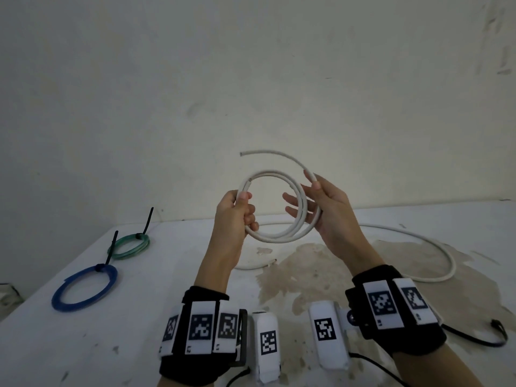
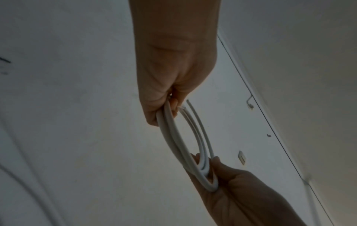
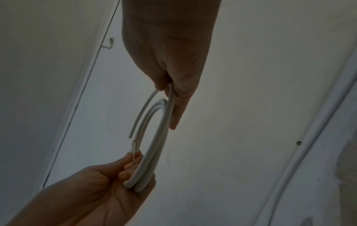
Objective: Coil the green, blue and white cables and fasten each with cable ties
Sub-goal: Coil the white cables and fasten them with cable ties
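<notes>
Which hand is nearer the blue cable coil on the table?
Left. The left hand is raised right of the blue coil; the right hand is farther right.

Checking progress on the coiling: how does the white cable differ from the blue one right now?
The white cable is held up in the air by the left hand and right hand; the blue cable lies on the table. Blue carries a black tie; white shows none, with one end sticking out free. Both form round loops.

White table carrying a stained brown patch – green coil and blue coil lying on its left, each wearing a black cable tie; second white cable curving loose at right, black strap lying at the right edge.
</notes>
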